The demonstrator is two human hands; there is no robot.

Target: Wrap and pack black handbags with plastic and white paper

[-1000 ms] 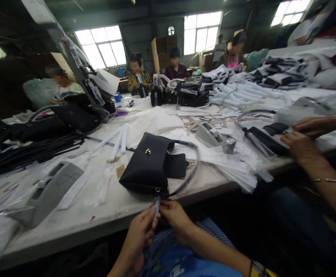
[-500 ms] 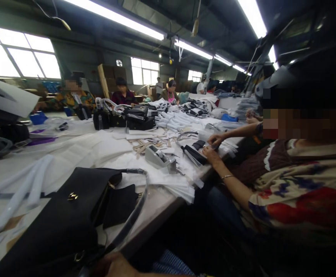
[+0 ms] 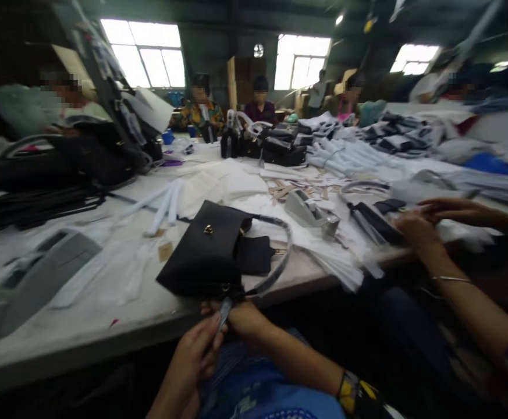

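A black handbag (image 3: 208, 250) lies on the table with its gold clasp facing up. Its flat black inner piece (image 3: 254, 255) sticks out at the right, and the handle (image 3: 285, 256), wrapped in clear plastic, arcs past it. At the bag's near corner, my left hand (image 3: 195, 352) pinches a greyish, plastic-covered strap end (image 3: 224, 313). My right hand (image 3: 242, 319) is closed around the same spot below the table edge, just under the bag's metal ring. Most of its fingers are hidden behind the strap.
Grey tape dispensers stand at the left (image 3: 48, 279) and beyond the bag (image 3: 308, 210). White foam strips (image 3: 164, 206) and paper sheets cover much of the table. On the right a co-worker's hands (image 3: 423, 224) work on another black bag (image 3: 373, 221). Black bags (image 3: 282, 145) are piled farther back.
The view has swung left and down, so the bag now sits nearer the middle. My left hand has come into view, holding the strap end beside my right hand.
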